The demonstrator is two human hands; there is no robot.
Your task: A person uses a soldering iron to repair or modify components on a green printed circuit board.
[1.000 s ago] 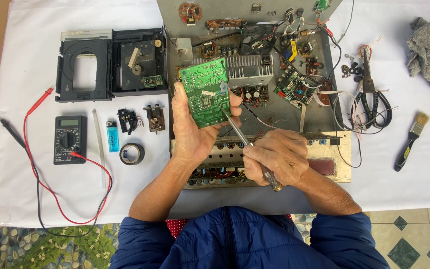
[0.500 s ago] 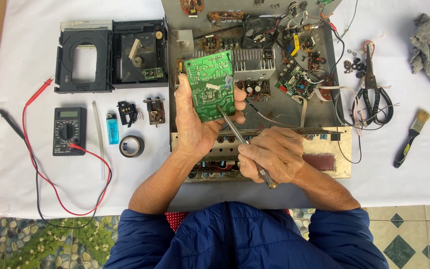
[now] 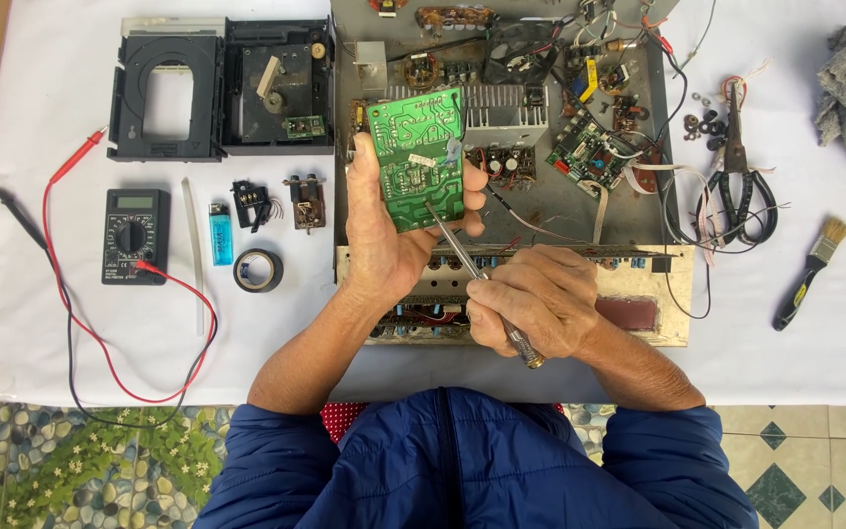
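Left hand (image 3: 384,235) holds green circuit board (image 3: 416,157); right hand (image 3: 531,299) grips metal tweezers (image 3: 472,269).

left hand (image 3: 384,230): bare, no glove or ring seen | right hand (image 3: 531,299): bare, no glove seen | sleeves (image 3: 276,460): dark blue puffer jacket, pushed back well behind the fingers, forearms bare | jacket front: centre seam or zip | red dotted cloth (image 3: 345,416) at the hem
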